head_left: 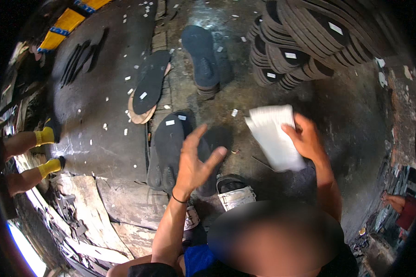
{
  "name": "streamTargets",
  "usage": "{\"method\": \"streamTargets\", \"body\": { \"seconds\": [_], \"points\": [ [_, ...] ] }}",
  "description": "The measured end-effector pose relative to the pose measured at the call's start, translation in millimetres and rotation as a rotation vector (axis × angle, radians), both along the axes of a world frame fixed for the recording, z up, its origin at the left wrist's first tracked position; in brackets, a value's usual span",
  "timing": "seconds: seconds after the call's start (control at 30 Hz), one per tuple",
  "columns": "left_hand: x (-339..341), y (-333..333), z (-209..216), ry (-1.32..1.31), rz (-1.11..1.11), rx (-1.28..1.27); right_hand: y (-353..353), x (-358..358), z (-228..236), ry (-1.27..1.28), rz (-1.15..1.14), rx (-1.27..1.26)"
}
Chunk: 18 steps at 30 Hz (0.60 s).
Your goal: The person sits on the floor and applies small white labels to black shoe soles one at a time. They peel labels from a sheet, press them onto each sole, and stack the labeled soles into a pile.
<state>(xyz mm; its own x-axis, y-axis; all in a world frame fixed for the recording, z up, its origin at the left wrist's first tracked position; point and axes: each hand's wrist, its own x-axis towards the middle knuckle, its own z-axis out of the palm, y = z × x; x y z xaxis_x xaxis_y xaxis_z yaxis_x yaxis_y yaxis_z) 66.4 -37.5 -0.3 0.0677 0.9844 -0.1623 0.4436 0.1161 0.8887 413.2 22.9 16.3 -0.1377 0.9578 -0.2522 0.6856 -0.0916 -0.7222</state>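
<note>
My right hand (305, 137) is closed on a thick stack of white paper sheets (277, 143), the thumb pressed on top. My left hand (194, 162) is open, thumb and fingers spread, holding nothing. It hovers over or beside several dark shoe soles (165, 143) on the floor; whether it touches them I cannot tell. Small white labels (170, 123) lie on these soles. Beyond the left hand stands a stack of dark soles (198, 51). Left of that stack, another dark sole (151, 78) with a label rests over tan sole-shaped pieces (139, 114).
Tall stacks of soles (305, 41), some labelled, stand at the far right. White labels (235, 112) are scattered over the floor. At the left are another person's feet in yellow socks (45, 135). Cut sheet scraps (85, 196) lie lower left. Another person's red garment (407, 213) shows at the right rim.
</note>
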Motion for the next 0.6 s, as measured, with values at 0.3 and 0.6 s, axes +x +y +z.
{"method": "streamTargets", "body": {
  "seconds": [0.3, 0.6],
  "points": [
    [36.3, -6.1, 20.2, -0.673, 0.026, -0.553, 10.7, -107.3, 30.6, 0.365, -0.299, 0.168],
    [4.5, -17.1, 18.5, -0.769, -0.134, -0.505, -9.6, -113.7, 43.6, 0.174, 0.155, 0.203]
  ]
}}
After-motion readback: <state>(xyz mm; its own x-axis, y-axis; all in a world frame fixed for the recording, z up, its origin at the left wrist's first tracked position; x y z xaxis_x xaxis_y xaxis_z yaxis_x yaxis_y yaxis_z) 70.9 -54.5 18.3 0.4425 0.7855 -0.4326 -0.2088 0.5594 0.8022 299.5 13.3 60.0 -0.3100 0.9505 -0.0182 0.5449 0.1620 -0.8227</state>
